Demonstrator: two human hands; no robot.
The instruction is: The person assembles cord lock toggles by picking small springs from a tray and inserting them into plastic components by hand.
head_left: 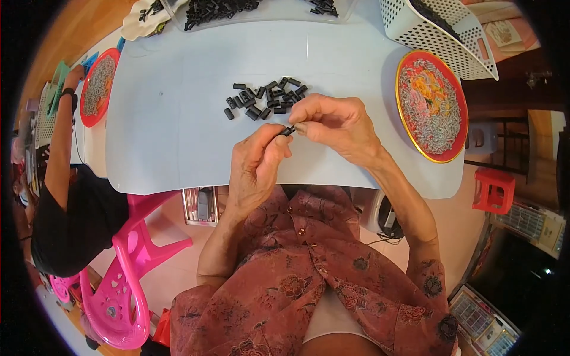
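Black plastic cylinder (286,132), small enough to be mostly covered by fingertips, sits pinched between the thumb and fingers of a seated worker's left hand (256,159), above the near part of a pale tabletop (178,151). The right hand (339,127) meets it from the other side, thumb and forefinger drawn close together at the part's end; whether those fingertips grip a separate piece cannot be told from this view. The worker wears a dark-red floral shirt (279,285), buttoned at the front.

Just beyond the hands lies a loose pile of matching black cylinders (271,95), scattered at various angles. At right, near the table's edge, a red plate with a gold rim (442,156) holds a spread of small silvery metal pieces (436,135) over an orange floral design. Along the far side, a clear plastic tray (279,16) contains more black parts, and a white perforated basket (409,26) stands tilted in view at the far right corner, dark pieces inside.

To the left, past a pink plastic chair (132,285), a co-worker's forearm (59,139), with a black wristband, extends beside a second red plate (90,120) of silvery pieces.
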